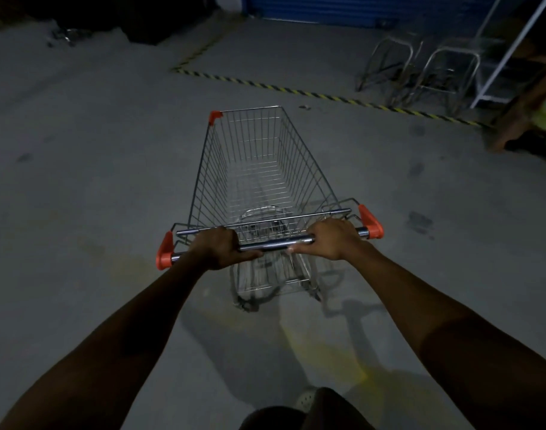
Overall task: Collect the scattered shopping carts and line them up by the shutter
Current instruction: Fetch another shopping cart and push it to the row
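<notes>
My left hand [217, 246] and right hand [333, 238] both grip the cart [302, 169] by its handle [275, 243]. Its long axis runs straight ahead of me, aimed near the left end of the shutter [327, 7], so I'd steer slightly right.

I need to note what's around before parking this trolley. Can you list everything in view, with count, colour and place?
Shopping cart: one, silver wire with orange caps, centre, empty.
Shutter: one, blue, top edge, far end.
Hazard tape: one cornered line, yellow and black, on the floor beyond the cart.
Metal frames: two, silver, upper right, past the tape.
Rack: one, white, far right beside the frames.
Floor: grey, stained.
Left hand: grips the left part of the handle.
Right hand: grips the right part of the handle.
</notes>
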`<move>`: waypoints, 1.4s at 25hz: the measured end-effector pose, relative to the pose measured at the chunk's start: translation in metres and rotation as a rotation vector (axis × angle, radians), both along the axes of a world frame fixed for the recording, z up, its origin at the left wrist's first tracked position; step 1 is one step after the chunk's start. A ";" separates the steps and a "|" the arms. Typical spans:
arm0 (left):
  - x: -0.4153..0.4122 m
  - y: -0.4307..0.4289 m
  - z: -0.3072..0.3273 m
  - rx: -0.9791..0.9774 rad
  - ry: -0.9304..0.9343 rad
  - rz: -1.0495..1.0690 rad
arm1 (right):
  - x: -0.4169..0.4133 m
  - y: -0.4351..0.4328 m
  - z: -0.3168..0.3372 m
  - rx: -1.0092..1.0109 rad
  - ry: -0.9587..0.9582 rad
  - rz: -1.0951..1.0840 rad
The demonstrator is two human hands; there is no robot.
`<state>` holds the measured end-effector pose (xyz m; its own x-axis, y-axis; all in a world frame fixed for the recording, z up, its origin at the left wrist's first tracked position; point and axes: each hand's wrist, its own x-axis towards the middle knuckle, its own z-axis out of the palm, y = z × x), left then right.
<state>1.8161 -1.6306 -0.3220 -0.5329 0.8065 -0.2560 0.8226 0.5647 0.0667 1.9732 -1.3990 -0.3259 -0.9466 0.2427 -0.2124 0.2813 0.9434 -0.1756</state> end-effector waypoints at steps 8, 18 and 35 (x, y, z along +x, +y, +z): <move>-0.034 0.028 0.003 -0.008 -0.006 0.003 | -0.026 0.022 -0.002 0.003 0.065 0.000; -0.090 0.133 -0.004 0.039 -0.005 -0.059 | -0.079 0.127 -0.004 0.060 0.107 -0.025; -0.385 0.379 -0.006 0.330 0.174 0.120 | -0.371 0.405 -0.008 0.162 0.129 -0.106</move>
<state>1.4313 -1.2515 -0.3285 -0.6413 0.7594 0.1094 0.7668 0.6293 0.1263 1.6017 -0.9944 -0.3337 -0.9308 0.3631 -0.0419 0.3652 0.9287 -0.0653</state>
